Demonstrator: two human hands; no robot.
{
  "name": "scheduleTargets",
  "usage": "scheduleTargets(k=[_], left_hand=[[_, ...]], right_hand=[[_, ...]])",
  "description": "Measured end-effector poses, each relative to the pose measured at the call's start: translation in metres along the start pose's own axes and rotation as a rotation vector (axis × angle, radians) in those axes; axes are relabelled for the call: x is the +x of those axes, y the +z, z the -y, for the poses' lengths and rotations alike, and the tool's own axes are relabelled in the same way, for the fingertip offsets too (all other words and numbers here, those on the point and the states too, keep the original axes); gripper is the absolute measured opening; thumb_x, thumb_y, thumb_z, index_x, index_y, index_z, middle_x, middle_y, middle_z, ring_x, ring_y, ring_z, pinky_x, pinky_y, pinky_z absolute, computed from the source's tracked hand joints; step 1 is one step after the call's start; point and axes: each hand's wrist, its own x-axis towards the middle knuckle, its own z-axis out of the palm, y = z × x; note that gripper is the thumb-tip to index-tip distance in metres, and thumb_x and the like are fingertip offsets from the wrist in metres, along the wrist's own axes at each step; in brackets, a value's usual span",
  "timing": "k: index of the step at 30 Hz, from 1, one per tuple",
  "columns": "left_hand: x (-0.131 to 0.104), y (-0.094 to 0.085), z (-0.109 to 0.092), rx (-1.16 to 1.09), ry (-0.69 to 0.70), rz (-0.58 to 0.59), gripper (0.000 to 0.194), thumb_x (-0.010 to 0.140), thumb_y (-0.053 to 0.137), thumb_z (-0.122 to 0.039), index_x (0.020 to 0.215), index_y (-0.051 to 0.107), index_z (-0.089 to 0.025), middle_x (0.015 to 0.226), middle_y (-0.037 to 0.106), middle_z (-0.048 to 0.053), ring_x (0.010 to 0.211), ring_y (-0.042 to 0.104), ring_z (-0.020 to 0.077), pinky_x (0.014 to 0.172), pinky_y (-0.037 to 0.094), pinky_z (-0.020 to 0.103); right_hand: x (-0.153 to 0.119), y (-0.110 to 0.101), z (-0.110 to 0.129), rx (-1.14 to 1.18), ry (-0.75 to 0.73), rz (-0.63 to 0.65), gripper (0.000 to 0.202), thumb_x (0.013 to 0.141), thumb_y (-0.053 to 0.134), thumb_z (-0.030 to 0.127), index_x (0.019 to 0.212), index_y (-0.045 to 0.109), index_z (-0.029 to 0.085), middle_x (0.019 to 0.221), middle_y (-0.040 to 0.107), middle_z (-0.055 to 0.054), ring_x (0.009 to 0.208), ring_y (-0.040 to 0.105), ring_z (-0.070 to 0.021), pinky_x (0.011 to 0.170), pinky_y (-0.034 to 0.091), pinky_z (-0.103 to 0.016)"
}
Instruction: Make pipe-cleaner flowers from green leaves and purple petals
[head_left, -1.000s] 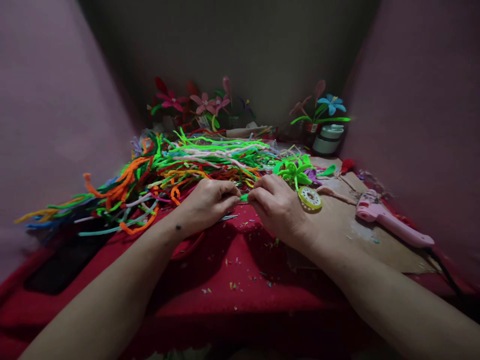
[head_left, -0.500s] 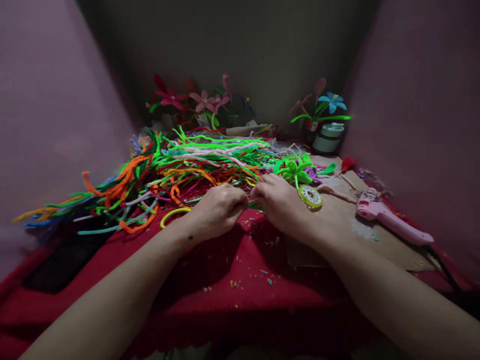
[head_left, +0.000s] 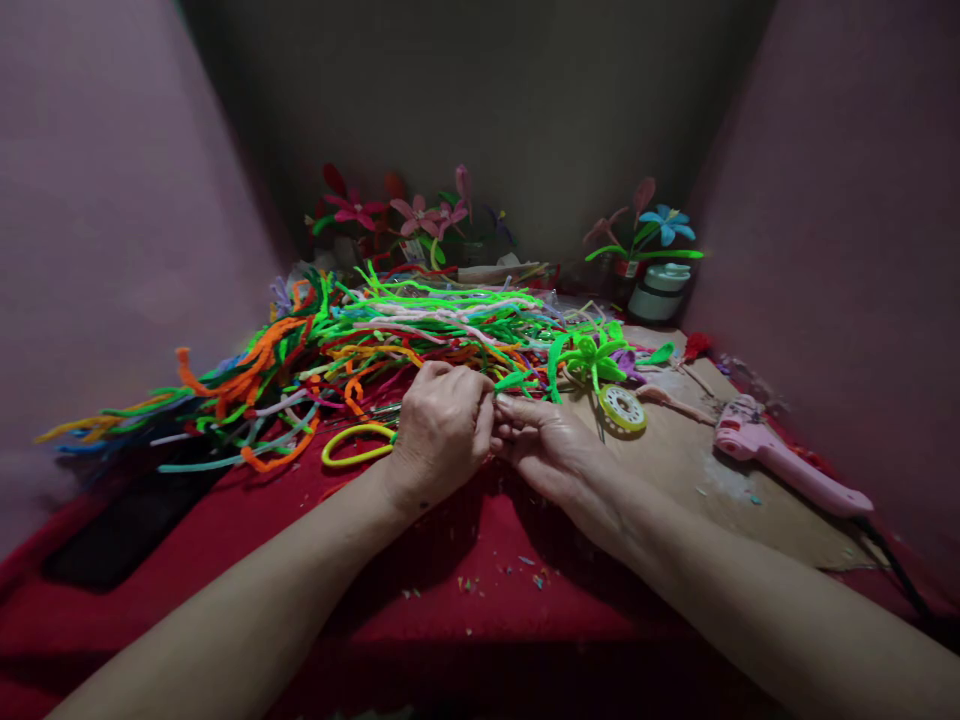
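**Head view: with right hand (head_left: 559,450) rolled palm-up and a green leaf-shaped piece (head_left: 514,381) at the fingertips**

Compared with half a second ago, shows the right hand turned over, from knuckles upward to palm in sight, thumb now stretched toward the left hand (head_left: 446,418). Before, showed both backs uppermost, with only a trace of green low between them. Now puts green just past the fingers, on the far side. Also uncovers more of a yellow loop handle (head_left: 352,463), earlier partly behind the left wrist.

Presents the piece as bright green, fuzzy and narrow, tapering to a tip, slanting up to the right from the left fingers, base hidden there. Places it between the left hand and a curved green strip (head_left: 555,366), in front of the heap of fuzzy stems (head_left: 457,290).

Shows the left hand clenched, apparently pinching the base of the piece. Shows the right fingertips touching the left ones, with the palm bare; cannot tell from here about any grasp by them.

To the right, lays out a green flower (head_left: 592,358), a yellow-rimmed disc (head_left: 621,411) and a pink glue gun (head_left: 795,460) on cardboard (head_left: 675,490). Below the hands, scatters tiny clippings (head_left: 469,585) over red cloth (head_left: 300,570).
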Motion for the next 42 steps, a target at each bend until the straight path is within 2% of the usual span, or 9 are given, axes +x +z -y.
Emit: scheduleTargets(k=[4, 12, 15, 20, 22, 32, 35, 39, 42], left_hand=[[0.004, -0.001, -0.013, 0.252, 0.069, 0.110, 0.022, 0.079, 0.040, -0.011, 0.065, 0.057, -0.012, 0.058, 0.057, 0.007, 0.056, 0.054, 0.0183, 0.076, 0.043, 0.040], [0.004, -0.009, 0.000, 0.182, 0.269, 0.366, 0.020, 0.074, 0.041, -0.006, 0.063, 0.056, -0.013, 0.056, 0.057, 0.005, 0.052, 0.052, 0.0162, 0.075, 0.043, 0.039], [0.005, -0.015, 0.016, 0.011, 0.350, 0.365, 0.017, 0.073, 0.041, -0.005, 0.070, 0.056, -0.015, 0.060, 0.057, 0.001, 0.054, 0.049, 0.0132, 0.077, 0.042, 0.034], [0.008, -0.023, 0.019, -0.120, 0.422, 0.279, 0.023, 0.077, 0.035, -0.004, 0.072, 0.055, -0.016, 0.062, 0.054, 0.001, 0.057, 0.046, 0.0119, 0.084, 0.039, 0.034], [0.009, -0.024, 0.016, -0.127, 0.431, 0.271, 0.026, 0.080, 0.033, -0.005, 0.074, 0.056, -0.016, 0.062, 0.054, 0.001, 0.057, 0.046, 0.0118, 0.087, 0.037, 0.035], [0.010, -0.023, 0.022, -0.079, 0.414, 0.423, 0.029, 0.081, 0.034, -0.005, 0.069, 0.057, -0.016, 0.060, 0.056, 0.000, 0.057, 0.049, 0.0113, 0.094, 0.033, 0.038], [0.012, -0.025, 0.020, -0.074, 0.354, 0.308, 0.023, 0.084, 0.038, -0.011, 0.078, 0.060, -0.016, 0.073, 0.062, 0.004, 0.075, 0.055, 0.0151, 0.097, 0.030, 0.041], [0.013, -0.030, 0.018, -0.157, -0.126, -0.080, 0.016, 0.081, 0.052, -0.026, 0.090, 0.060, -0.017, 0.094, 0.063, 0.009, 0.094, 0.053, 0.0223, 0.088, 0.037, 0.039], [0.015, -0.029, 0.015, -0.595, -0.588, 0.019, 0.019, 0.077, 0.055, -0.033, 0.075, 0.061, -0.015, 0.072, 0.061, 0.004, 0.070, 0.055, 0.0161, 0.067, 0.043, 0.029]], right_hand=[[-0.003, -0.003, 0.002, -0.331, -0.241, -0.081, 0.014, 0.063, 0.062, 0.019, 0.054, 0.052, 0.016, 0.049, 0.046, 0.004, 0.045, 0.040, -0.0082, 0.047, 0.032, -0.023], [-0.016, -0.007, 0.012, -1.890, -0.904, -0.076, 0.017, 0.073, 0.044, 0.005, 0.073, 0.059, 0.012, 0.079, 0.059, -0.011, 0.076, 0.050, -0.0205, 0.068, 0.036, -0.032], [-0.014, -0.004, 0.026, -1.718, -0.877, 0.019, 0.015, 0.075, 0.047, 0.008, 0.070, 0.059, 0.014, 0.079, 0.059, -0.009, 0.080, 0.049, -0.0195, 0.072, 0.036, -0.032], [-0.007, -0.009, 0.047, -0.900, -0.026, 0.247, 0.009, 0.061, 0.065, 0.018, 0.060, 0.057, 0.014, 0.053, 0.048, 0.003, 0.049, 0.040, -0.0087, 0.051, 0.030, -0.024], [-0.006, -0.014, 0.046, -0.683, 0.128, 0.253, 0.011, 0.055, 0.068, 0.016, 0.058, 0.058, 0.013, 0.052, 0.047, 0.005, 0.047, 0.038, -0.0069, 0.050, 0.027, -0.023], [-0.007, -0.019, 0.027, -0.866, -0.108, 0.286, 0.013, 0.067, 0.065, 0.024, 0.058, 0.062, 0.015, 0.055, 0.051, 0.004, 0.053, 0.038, -0.0079, 0.054, 0.028, -0.024], [-0.007, -0.017, 0.024, -0.765, -0.142, 0.244, 0.013, 0.070, 0.060, 0.022, 0.060, 0.062, 0.015, 0.055, 0.057, 0.003, 0.052, 0.044, -0.0085, 0.056, 0.032, -0.023], [-0.007, -0.011, 0.023, -0.569, -0.201, 0.160, 0.014, 0.072, 0.060, 0.027, 0.066, 0.062, 0.015, 0.057, 0.063, -0.001, 0.051, 0.051, -0.0099, 0.057, 0.038, -0.024], [-0.007, -0.009, 0.022, -0.494, -0.251, 0.119, 0.013, 0.071, 0.062, 0.027, 0.067, 0.061, 0.015, 0.058, 0.063, -0.001, 0.051, 0.052, -0.0092, 0.056, 0.039, -0.022]])
